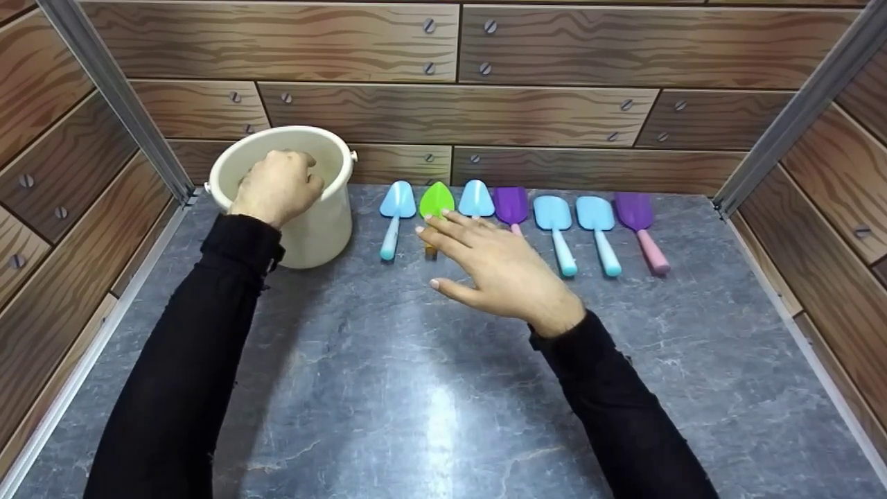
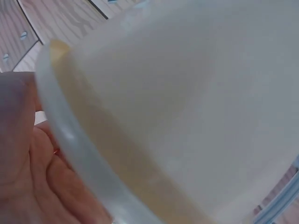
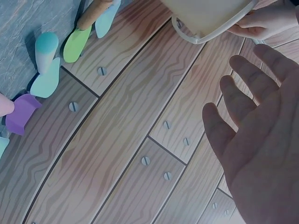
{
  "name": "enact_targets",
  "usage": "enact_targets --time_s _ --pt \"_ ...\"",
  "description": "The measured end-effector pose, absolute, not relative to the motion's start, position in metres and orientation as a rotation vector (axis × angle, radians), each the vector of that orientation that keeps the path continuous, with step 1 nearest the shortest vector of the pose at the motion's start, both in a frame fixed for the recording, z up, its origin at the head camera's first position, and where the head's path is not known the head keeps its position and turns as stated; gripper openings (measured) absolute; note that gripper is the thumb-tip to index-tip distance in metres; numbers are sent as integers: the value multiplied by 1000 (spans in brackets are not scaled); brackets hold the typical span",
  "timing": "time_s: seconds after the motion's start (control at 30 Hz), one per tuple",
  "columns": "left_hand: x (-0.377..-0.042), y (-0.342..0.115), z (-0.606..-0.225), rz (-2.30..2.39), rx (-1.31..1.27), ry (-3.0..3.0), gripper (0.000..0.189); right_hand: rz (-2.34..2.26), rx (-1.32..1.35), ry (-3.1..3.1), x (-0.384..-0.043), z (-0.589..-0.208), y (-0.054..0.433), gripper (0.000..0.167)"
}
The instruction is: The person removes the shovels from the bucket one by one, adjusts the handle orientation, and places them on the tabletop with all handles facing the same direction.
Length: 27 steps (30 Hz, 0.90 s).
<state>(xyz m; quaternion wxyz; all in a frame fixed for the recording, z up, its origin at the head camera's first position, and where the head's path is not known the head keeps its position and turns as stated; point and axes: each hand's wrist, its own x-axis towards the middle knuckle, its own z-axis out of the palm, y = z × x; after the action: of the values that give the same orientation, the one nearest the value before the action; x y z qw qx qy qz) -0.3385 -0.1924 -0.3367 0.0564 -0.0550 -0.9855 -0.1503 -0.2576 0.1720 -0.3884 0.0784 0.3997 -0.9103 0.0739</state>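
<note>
My left hand (image 1: 277, 184) is over the mouth of a cream bucket (image 1: 315, 232), its fingers bent down inside the rim. In the left wrist view the bucket's rim (image 2: 70, 135) hides the fingertips, and I cannot tell whether they hold anything. My right hand (image 1: 502, 267) hovers palm down, fingers straight, above a row of hand trowels. Partly beneath it lie a green trowel (image 1: 436, 199), a blue trowel (image 1: 476, 197) and a purple trowel (image 1: 511, 202). The right wrist view shows those right fingers (image 3: 240, 95) spread, holding nothing.
Left of that hand lies another blue trowel (image 1: 398, 201). Two more blue trowels (image 1: 552, 211) and a purple trowel with a pink handle (image 1: 634, 210) lie to the right. Wood-print walls (image 1: 457, 114) enclose the grey marbled table (image 1: 388, 388) behind and on both sides.
</note>
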Motion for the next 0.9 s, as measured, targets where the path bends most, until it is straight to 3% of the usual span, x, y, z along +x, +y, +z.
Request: enact_targets --time_s 0.37,0.63,0.9 --pt "-354 -213 -338 -563 -201 -3188 53 241 1260 -2695 -253 -392 166 76" --pt "-423 -255 -381 -501 -314 -3380 67 249 1272 -2690 -253 -392 165 76" --pt "-380 -236 -335 -475 -432 -3580 70 235 1277 -2678 -254 -393 164 77"
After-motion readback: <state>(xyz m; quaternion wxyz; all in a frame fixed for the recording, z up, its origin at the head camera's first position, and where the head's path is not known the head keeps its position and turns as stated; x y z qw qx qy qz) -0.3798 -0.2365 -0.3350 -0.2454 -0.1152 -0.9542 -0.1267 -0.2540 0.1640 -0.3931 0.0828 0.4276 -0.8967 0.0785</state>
